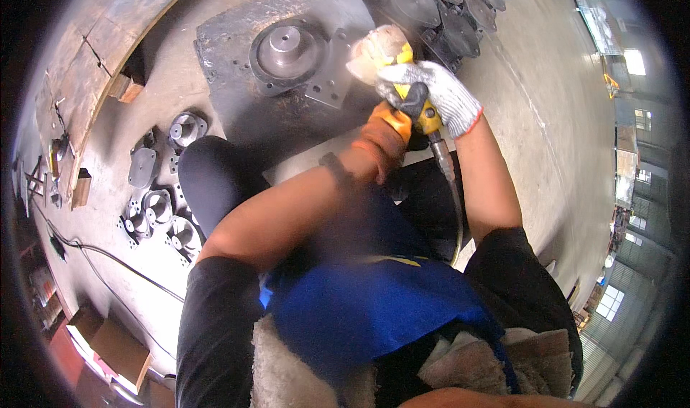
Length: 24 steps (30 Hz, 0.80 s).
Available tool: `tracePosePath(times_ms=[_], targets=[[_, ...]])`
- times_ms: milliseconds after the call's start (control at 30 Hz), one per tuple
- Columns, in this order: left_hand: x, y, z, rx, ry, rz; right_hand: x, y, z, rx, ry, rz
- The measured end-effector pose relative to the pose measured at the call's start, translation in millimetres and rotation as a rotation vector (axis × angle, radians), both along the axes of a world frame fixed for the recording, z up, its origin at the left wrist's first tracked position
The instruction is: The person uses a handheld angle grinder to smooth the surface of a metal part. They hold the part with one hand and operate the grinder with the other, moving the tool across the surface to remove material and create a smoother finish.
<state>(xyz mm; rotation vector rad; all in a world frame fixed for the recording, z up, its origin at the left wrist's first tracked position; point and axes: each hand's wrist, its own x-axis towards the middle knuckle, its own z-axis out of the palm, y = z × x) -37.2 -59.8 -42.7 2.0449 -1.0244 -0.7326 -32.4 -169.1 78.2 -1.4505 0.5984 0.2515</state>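
Both my hands are closed round a yellow and black air-powered hand grinder point(430, 119). My left hand point(386, 136), in an orange glove, grips its body from the near left side. In a white knitted glove, my right hand point(444, 92) wraps over it from the right. The pale, dusty round head of the tool is at its far end, with its working face partly hidden. An air hose point(458, 207) runs from its metal fitting back toward my lap. Left of the tool, a round flanged metal part point(287, 45) with a raised hub rests on a dark steel worktop point(230, 56).
A flat plate with holes point(330, 77) lies beside the flanged part. Several dark flanged plates point(445, 20) are stacked at the far right. More hubbed parts point(158, 207) sit on the floor at left, near cables point(136, 279) and an opened cardboard box point(115, 350).
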Motion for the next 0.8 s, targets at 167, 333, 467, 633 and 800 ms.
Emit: tracePosePath(times_ms=[167,333,467,633,800], targets=[[8.8,2.3,19.9,0.002,-0.058,-0.055,-8.8,-5.6,-9.5,-0.259,-0.194,0.118],[14.8,5.8,-2.4,0.045,-0.647,-0.215,-2.8,3.7,4.3,0.071,-0.034,-0.097],[38.8,3.6,15.5,-0.125,-0.156,0.088,25.1,-32.1,-36.9,-0.109,-0.194,0.119],[32.2,-3.9,-1.6,-0.12,0.051,0.281,23.9,-14.5,-27.3,-0.185,-0.235,0.113],[39.1,-8.1,-16.7,-0.228,0.11,0.347,32.6,-33.8,-46.8,-0.097,-0.203,0.103]])
